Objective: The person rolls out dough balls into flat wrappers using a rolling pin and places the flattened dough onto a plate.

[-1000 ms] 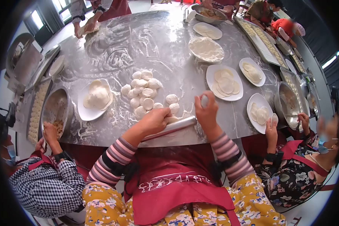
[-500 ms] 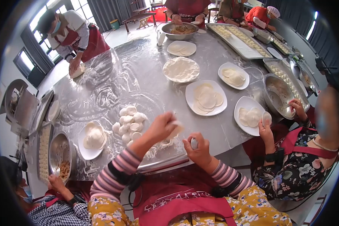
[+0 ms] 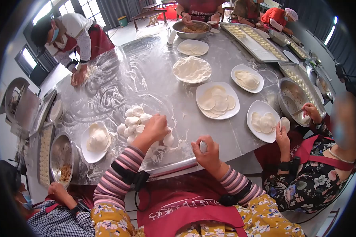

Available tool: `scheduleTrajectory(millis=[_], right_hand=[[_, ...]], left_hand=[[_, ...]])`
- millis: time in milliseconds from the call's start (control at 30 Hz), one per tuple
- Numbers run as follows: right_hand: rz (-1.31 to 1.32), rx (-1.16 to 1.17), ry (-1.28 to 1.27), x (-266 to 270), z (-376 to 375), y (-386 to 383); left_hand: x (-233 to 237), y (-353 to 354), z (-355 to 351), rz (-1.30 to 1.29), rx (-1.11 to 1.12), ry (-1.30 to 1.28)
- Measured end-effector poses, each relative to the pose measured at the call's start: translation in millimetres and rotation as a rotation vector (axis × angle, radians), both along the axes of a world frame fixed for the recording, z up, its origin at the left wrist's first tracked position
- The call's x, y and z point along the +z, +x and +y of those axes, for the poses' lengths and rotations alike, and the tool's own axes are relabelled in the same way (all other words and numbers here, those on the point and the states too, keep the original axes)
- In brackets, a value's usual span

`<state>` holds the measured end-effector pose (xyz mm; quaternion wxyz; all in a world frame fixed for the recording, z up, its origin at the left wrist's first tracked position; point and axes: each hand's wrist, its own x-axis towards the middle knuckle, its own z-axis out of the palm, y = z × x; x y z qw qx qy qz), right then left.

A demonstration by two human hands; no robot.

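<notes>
My left hand point(image 3: 156, 128) is closed, fingers pointing down, over the right side of a heap of floured dough balls point(image 3: 136, 111). A dough ball point(image 3: 168, 140) sits right at its fingertips, partly covered by them; the grip itself is mostly hidden. By the table's front edge, my right hand point(image 3: 209, 153) is wrapped around a small rolling pin point(image 3: 203, 146), whose pale rounded end shows between thumb and fingers. Left of the heap, a white plate point(image 3: 91, 157) carries floured dough. Beyond my right hand, another plate point(image 3: 201, 93) holds several flat dough wrappers.
Flour streaks the metal table point(image 3: 154, 79). Farther off are a bowl of flour point(image 3: 192, 70), plates of wrappers and trays of dumplings point(image 3: 265, 47). People stand around; one at right holds a wrapper point(image 3: 284, 124) beside a metal bowl point(image 3: 290, 96). A filling bowl point(image 3: 63, 158) is at left.
My left hand has moved left and down, from beside my right hand with a flat dough piece to the dough balls. My right hand still grips the rolling pin, nearly in place.
</notes>
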<state>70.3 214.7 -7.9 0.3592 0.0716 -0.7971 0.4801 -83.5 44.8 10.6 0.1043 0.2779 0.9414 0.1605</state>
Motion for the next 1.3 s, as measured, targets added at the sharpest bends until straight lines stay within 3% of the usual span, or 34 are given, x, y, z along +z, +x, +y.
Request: scheduleTrajectory(millis=[167, 233, 300, 367, 500, 867, 1033, 1167, 1300], right_hand=[[0.002, -0.04, 0.014, 0, -3, 5], [-0.033, -0.037, 0.003, 1, -4, 9], [-0.004, -0.048, 0.05, 1, -3, 10], [0.013, -0.026, 0.06, 0, -2, 5], [-0.004, -0.059, 0.073, -1, -5, 8], [0.022, -0.092, 0.091, -8, -6, -9], [0.083, -0.081, 0.08, -9, -13, -61], [0.074, -0.067, 0.106, -8, -11, -52], [0.036, -0.104, 0.092, -9, -9, -21]], left_hand=[[4, 17, 1, 0.098, -0.046, 0.136], [24, 31, -3, 0.292, 0.017, 0.445], [7, 41, -17, 0.18, 0.038, 0.461], [7, 55, -29, -0.365, 0.063, 0.66], [-20, 73, -43, -0.542, 0.2, 0.681], [-34, 79, -53, -0.434, 0.163, 0.646], [-27, 77, -39, -0.227, 0.103, 0.467], [-17, 78, -44, -0.214, 0.095, 0.425], [-34, 90, -51, -0.321, 0.294, 0.583]])
